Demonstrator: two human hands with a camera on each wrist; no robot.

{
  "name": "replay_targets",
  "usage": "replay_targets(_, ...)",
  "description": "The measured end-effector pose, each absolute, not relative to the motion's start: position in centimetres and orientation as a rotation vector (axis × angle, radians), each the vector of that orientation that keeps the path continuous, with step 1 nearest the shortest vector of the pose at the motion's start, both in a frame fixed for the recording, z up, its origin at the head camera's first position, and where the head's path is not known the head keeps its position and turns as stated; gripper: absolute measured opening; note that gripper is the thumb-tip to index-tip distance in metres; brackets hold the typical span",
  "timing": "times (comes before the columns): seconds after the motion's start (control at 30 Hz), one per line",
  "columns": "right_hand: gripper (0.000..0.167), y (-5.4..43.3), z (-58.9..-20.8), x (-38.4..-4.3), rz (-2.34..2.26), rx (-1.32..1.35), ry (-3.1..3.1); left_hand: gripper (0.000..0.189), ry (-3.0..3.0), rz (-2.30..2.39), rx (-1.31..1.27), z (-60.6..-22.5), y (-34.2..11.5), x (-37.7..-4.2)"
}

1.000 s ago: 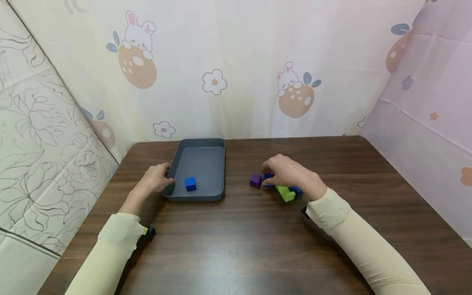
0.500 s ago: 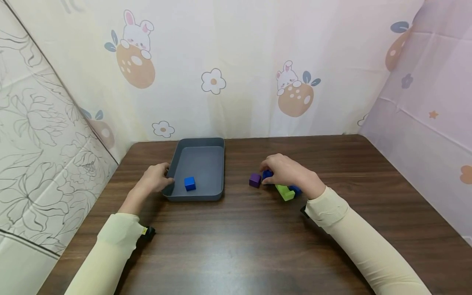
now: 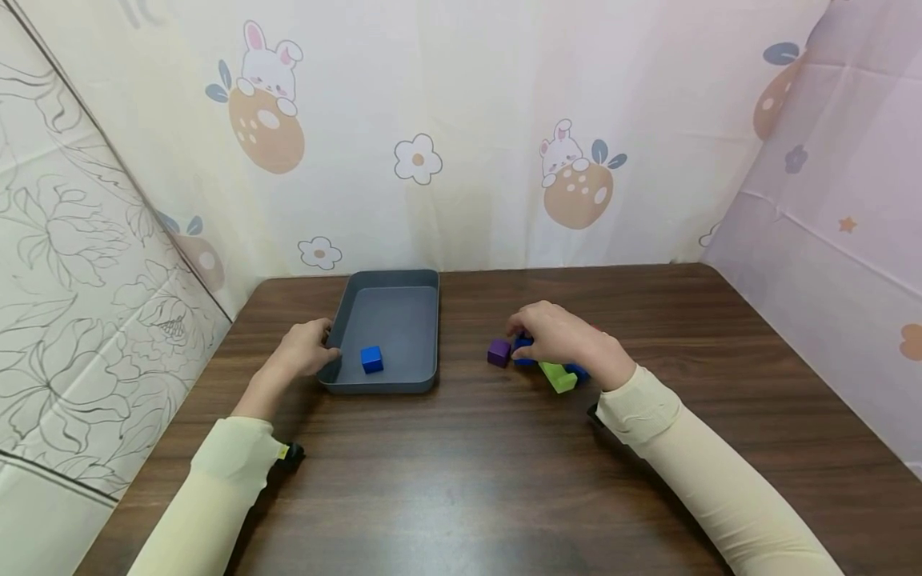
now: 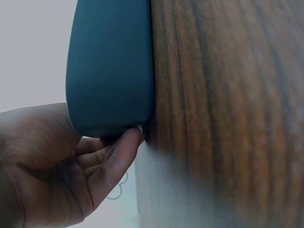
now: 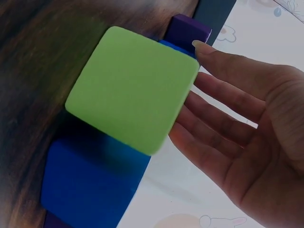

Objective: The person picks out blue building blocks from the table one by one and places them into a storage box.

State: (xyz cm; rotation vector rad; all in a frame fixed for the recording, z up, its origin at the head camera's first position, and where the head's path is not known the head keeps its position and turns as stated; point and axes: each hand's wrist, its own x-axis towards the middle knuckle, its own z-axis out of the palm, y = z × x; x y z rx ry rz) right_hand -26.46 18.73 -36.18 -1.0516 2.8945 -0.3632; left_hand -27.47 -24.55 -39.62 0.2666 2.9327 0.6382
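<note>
On my head camera I see the left hand [image 3: 304, 348] at the near left of the gray tray [image 3: 392, 320], pinching its side wall, with the thumb over the rim. A small blue cube [image 3: 371, 359] sits inside, near that thumb. The tray lies on the brown desk [image 3: 432, 472]. Well to its right, the right hand [image 3: 560, 332] has its thumb and fingers bent about a blue block [image 3: 524, 344]. A purple cube [image 3: 499, 353] is just beside them, and a green block [image 3: 560, 379] and a second blue block [image 3: 579, 373] are partly under the hand. On my left wrist camera, fingers touch the outside of the tray wall; I can't see the thumb tip. On my right wrist camera, the green block hides most fingertips, so I can't tell if the right hand is squeezing the blue block.
</note>
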Motion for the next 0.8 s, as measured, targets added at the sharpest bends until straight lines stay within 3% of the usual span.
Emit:
replay_targets(0.37,0.025,18.75,-36.02,-26.01,-0.391,-1.045,2.845,0.045,2.932,0.643,0.243,-39.64,-24.33,-27.54)
replay_targets(0.8,0.036,18.77,-36.45,-25.98,-0.329,-1.014,2.838,0.047,2.927,0.630,0.242,-39.70,-24.54,-27.55)
